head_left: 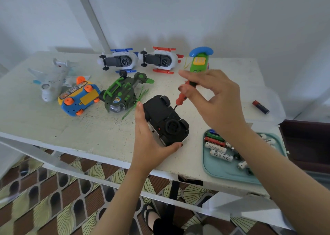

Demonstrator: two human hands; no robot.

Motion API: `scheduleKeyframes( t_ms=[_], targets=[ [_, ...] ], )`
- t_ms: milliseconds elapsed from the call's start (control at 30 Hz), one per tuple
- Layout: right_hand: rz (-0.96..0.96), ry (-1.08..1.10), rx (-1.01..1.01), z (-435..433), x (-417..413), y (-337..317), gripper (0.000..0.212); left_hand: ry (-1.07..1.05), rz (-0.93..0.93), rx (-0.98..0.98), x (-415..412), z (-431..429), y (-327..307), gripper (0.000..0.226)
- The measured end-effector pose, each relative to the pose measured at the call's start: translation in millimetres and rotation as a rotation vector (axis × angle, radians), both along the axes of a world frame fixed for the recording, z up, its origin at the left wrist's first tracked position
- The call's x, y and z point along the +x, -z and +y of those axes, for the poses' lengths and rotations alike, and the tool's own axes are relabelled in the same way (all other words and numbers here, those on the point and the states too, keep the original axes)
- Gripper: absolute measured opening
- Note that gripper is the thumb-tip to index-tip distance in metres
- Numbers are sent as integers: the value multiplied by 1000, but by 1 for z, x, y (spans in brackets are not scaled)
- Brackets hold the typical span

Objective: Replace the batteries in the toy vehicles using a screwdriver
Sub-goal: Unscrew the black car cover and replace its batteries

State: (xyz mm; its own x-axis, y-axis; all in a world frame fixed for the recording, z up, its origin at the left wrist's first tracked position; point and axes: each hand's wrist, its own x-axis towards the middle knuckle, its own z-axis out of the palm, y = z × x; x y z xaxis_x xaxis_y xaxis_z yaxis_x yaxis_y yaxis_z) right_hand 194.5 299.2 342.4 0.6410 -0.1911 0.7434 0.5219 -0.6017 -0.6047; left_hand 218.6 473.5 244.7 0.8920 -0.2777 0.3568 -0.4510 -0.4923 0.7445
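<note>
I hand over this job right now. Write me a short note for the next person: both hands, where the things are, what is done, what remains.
Left hand grips the black toy car, which lies underside up on the table.
Right hand pinches the red screwdriver, tip at the car's underside.
Batteries lie in the teal tray; one loose battery lies on the right.
Done: car turned over; its cover looks closed.
Left: unscrew, swap batteries, close; then the other toys, e.g. the green helicopter.

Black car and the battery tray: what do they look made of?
Black car: looks like matte moulded plastic, dull and even in tone. Tray: probably smooth plastic or silicone, pale teal with a soft sheen and rounded rim; can't tell which.
</note>
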Motion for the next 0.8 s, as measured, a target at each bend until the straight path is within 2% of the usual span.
scheduleKeyframes(
  t_ms=[133, 300, 433, 533, 800],
  targets=[
    [34, -34, -1, -3, 2, 1, 18, 1, -2, -2, 0, 1, 1, 135],
    [-12, 39, -104, -2, 2, 8, 26, 5, -7, -1, 0, 1, 0, 136],
    [-41, 85, -33, -1, 4, 5, 29, 4, -11, 6, 1, 0, 1, 134],
    [-57, 73, -2, -1, 5, 2, 21, 3, -3, 0, 1, 0, 1, 134],
    [-21, -20, -72, -5, 1, 7, 21, 11, 8, -8, 0, 1, 1, 134]
  ],
)
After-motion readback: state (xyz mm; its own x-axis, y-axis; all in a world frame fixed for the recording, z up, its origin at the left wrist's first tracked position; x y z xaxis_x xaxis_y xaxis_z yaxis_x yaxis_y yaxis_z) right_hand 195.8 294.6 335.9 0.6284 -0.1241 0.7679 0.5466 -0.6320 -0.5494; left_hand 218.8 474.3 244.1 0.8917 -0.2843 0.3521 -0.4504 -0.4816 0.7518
